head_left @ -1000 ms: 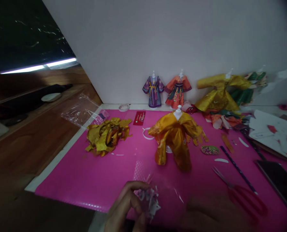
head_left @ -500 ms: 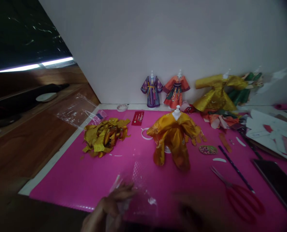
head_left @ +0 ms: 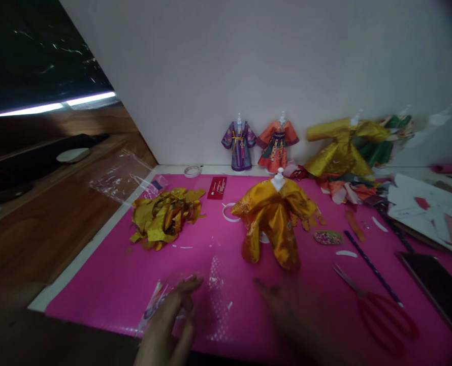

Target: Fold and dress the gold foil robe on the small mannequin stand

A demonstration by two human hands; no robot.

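Note:
My left hand [head_left: 172,317] is low on the pink mat [head_left: 96,284], open, its fingers stretched forward and to the right. Beneath and beside it lies a clear plastic packet [head_left: 154,300] with small pale and bluish things inside that I cannot make out. My right hand [head_left: 285,307] is open and a little blurred over the mat, a finger reaching toward the left, with nothing visible in it. Beyond the right hand stands a small white mannequin [head_left: 280,175] draped in a golden-yellow satin garment [head_left: 277,218].
Yellow fabric scraps [head_left: 165,216] are heaped at left. Red-handled scissors [head_left: 378,310], a dark blue pencil [head_left: 373,267], a hair clip [head_left: 327,237] and a phone [head_left: 435,290] lie at right. Dressed mannequins, one in a purple robe [head_left: 239,145], line the wall.
My left hand has shifted slightly left, and the plastic packet now lies at its left side. The right hand has come up into clearer view near the mat's middle.

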